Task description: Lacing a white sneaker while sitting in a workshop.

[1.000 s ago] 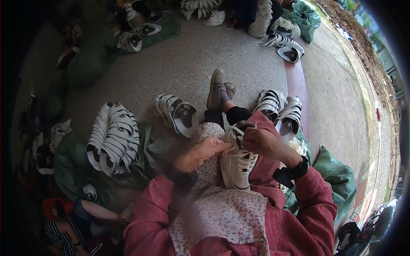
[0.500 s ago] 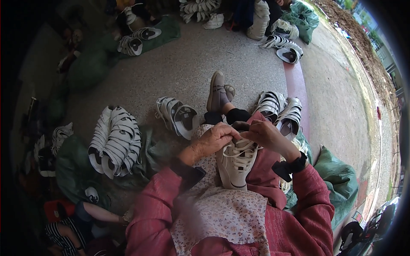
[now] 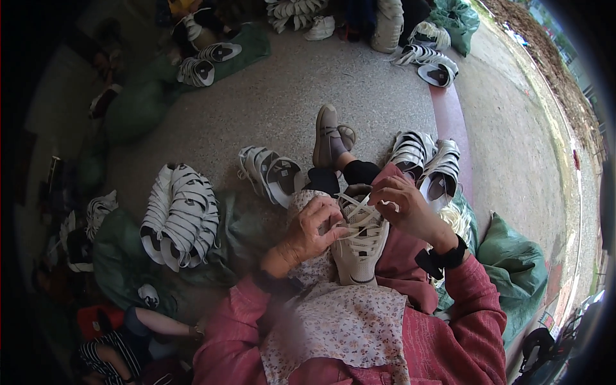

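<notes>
A beige sneaker (image 3: 357,271) lies on my lap over a floral apron (image 3: 333,321), its toe toward me. Pale laces (image 3: 361,242) criss-cross its front in several rows. On the shoe's left side my left hand (image 3: 314,228) is closed, thumb and finger pinched at a lace by the eyelets. My right hand (image 3: 403,204) is raised beside the upper right eyelets, with its thumb and forefinger pinched on a lace near the tongue. The exact lace ends are partly hidden by the fingers.
Stacked white shoe uppers (image 3: 183,215) rest on green sacking to the left. More striped uppers (image 3: 273,173) lie beyond my knees, with another pair (image 3: 427,163) at the right. A green sack (image 3: 513,263) sits at my right side. Co-workers with shoes are around the edges.
My hands have moved apart from the shoe's collar: the left came down to the left side, the right shifted slightly right. The tongue and upper lacing now show.
</notes>
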Demonstrator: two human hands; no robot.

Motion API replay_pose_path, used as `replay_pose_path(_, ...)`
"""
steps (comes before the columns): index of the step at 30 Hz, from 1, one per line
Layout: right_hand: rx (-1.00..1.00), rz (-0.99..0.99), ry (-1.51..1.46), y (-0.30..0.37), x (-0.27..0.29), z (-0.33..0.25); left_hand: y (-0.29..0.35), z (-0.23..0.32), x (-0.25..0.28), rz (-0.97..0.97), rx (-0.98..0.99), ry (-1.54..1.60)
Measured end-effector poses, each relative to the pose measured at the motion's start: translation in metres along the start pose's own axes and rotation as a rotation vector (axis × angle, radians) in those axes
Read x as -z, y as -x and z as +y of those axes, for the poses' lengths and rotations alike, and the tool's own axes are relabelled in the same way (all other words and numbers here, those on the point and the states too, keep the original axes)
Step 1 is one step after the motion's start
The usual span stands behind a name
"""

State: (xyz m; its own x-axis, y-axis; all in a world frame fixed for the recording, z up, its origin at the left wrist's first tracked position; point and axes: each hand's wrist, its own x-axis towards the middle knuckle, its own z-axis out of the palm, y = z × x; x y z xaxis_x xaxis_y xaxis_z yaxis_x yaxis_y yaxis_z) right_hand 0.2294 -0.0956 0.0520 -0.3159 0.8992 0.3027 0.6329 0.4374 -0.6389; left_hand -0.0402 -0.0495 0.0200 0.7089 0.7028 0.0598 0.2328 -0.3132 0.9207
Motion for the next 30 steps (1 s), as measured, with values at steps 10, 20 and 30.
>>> replay_pose_path(10, 0.059, -0.189, 0.059, 0.015, -0.016, -0.013, 0.002, 0.008, 0.002, -0.072, -0.384, -0.501)
replay_pose_path(20, -0.343, -0.136, -0.668, 0.014, -0.01, 0.021, -0.023, -0.011, 0.013, -0.385, 0.114, 0.415)
replay_pose_path(30, -0.203, 0.018, -0.575, 0.049, -0.011, 0.004, -0.015, -0.033, -0.004, -0.249, 0.087, 0.821)
